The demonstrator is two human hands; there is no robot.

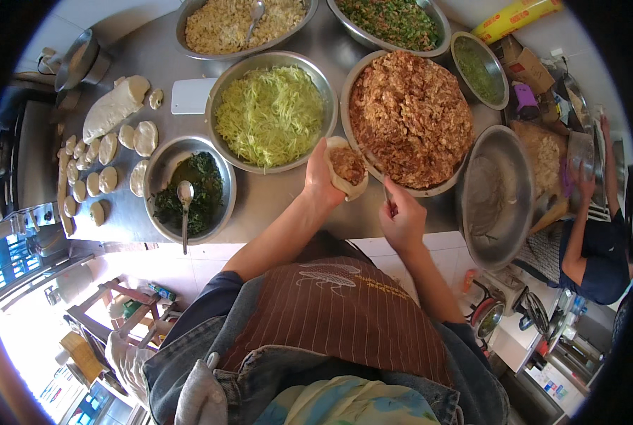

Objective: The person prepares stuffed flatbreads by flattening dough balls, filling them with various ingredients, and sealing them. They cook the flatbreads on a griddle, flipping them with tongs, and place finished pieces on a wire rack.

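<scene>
My left hand cups a round dough wrapper with reddish-brown minced filling heaped in it. My right hand is closed around the handle of a thin utensil, whose far end I cannot make out, beside the near rim of a steel bowl piled with the same mince. Left of that bowl stands a steel bowl of shredded pale green vegetable. A bowl of chopped dark greens with a metal spoon in it is nearer the table's front edge.
Flattened dough pieces and a large dough lump lie at the left. A white scraper touches the shredded-vegetable bowl. More filling bowls line the back. An almost empty steel basin stands right, and a co-worker's arm reaches in beyond.
</scene>
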